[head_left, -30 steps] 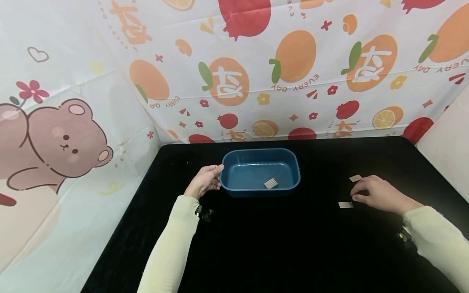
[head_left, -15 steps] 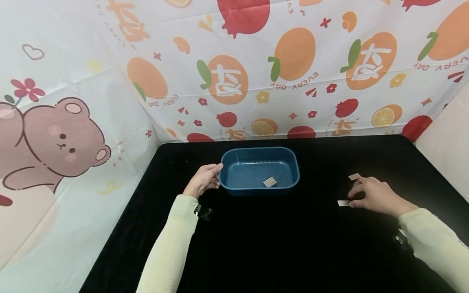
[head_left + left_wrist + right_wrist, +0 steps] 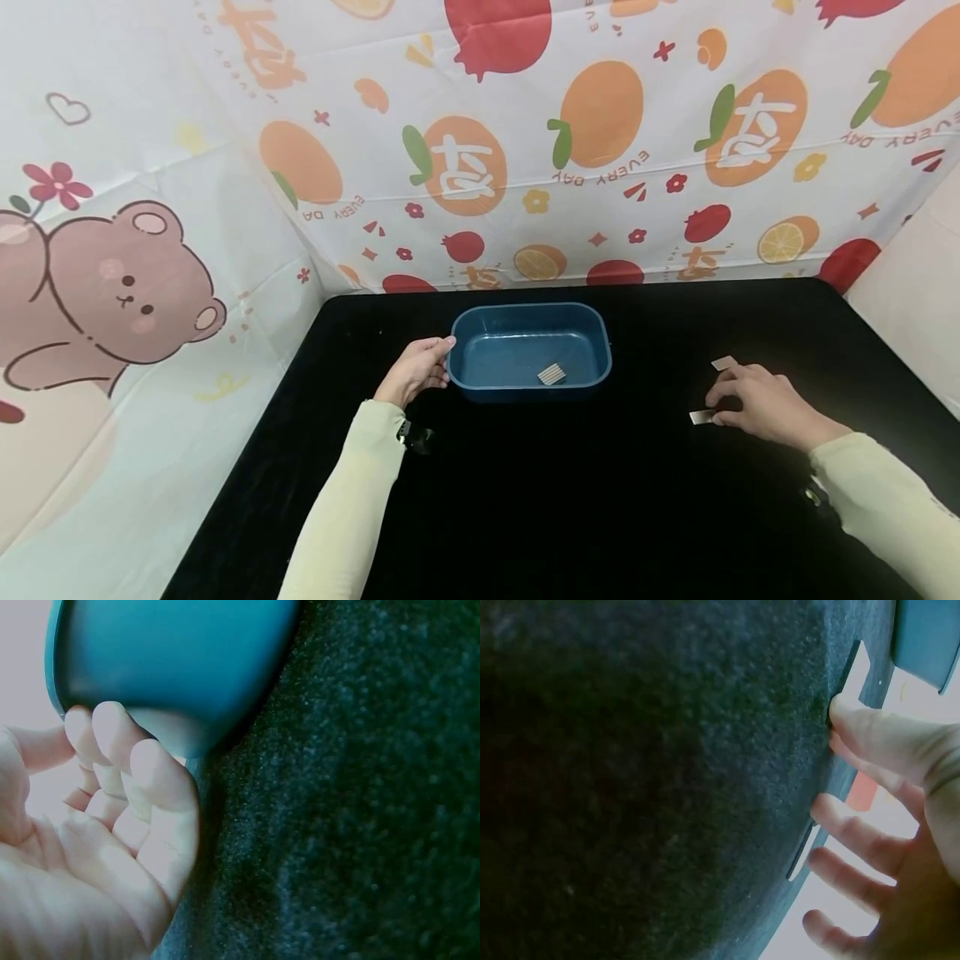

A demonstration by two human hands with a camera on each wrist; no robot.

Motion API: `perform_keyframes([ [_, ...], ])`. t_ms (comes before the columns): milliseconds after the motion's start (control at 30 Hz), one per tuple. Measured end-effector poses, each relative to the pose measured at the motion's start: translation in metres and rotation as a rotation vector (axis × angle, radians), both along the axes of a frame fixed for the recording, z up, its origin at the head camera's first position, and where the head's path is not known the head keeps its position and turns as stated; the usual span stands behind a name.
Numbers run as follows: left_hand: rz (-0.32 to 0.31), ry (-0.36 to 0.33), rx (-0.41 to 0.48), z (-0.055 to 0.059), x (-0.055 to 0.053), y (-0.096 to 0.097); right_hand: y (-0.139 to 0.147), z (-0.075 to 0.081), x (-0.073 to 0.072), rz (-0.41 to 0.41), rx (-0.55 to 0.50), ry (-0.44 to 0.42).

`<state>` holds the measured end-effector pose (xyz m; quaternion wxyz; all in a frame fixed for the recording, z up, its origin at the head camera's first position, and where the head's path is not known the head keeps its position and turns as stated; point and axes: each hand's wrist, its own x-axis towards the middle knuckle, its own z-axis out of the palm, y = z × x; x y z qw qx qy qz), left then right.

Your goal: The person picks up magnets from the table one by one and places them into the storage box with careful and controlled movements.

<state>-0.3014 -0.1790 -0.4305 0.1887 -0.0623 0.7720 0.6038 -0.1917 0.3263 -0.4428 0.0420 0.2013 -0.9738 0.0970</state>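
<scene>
My left hand (image 3: 415, 371) pinches the left rim of a blue plastic basin (image 3: 531, 388) between thumb and fingers; the left wrist view shows the fingertips against the basin's end wall (image 3: 176, 660). Inside lies a ridged, silvery piece or row of strips (image 3: 551, 374). Over on the right, my right hand (image 3: 765, 404) pinches one end of a small flat silver rectangle (image 3: 701, 417) with thumb and index finger. The right wrist view shows this rectangle (image 3: 857, 671) at the thumb tip. A second silver rectangle (image 3: 723, 363) lies behind, near the other fingertips.
The black cloth-covered table (image 3: 562, 500) runs back to a printed fruit curtain (image 3: 517, 183). A pale curtain with a bear print (image 3: 135, 283) hangs along the left side. The basin stands towards the table's back.
My right hand has shifted slightly left and taken the end of the nearer silver rectangle, which now tilts a little. The left hand and basin stay in place.
</scene>
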Motion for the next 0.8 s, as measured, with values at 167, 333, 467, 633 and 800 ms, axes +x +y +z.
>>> perform_keyframes([
  [167, 0.007, -0.004, -0.008, 0.0014, -0.0007, 0.0001, -0.0011, 0.0006, -0.0005, 0.052, 0.007, 0.067],
  [333, 0.003, -0.004, -0.006, 0.0022, -0.0006, -0.0007, -0.0050, 0.0050, -0.0027, 0.064, 0.022, 0.066],
  [467, -0.001, 0.005, 0.004, 0.0031, 0.0000, -0.0007, -0.0068, 0.0078, -0.0048, 0.068, 0.028, 0.056],
  [633, 0.002, 0.005, 0.017, 0.0028, 0.0000, -0.0009, -0.0065, 0.0079, -0.0063, 0.074, -0.016, 0.035],
  [800, -0.004, 0.005, 0.010, 0.0011, 0.0000, -0.0001, -0.0077, 0.0070, -0.0042, 0.072, -0.060, 0.009],
])
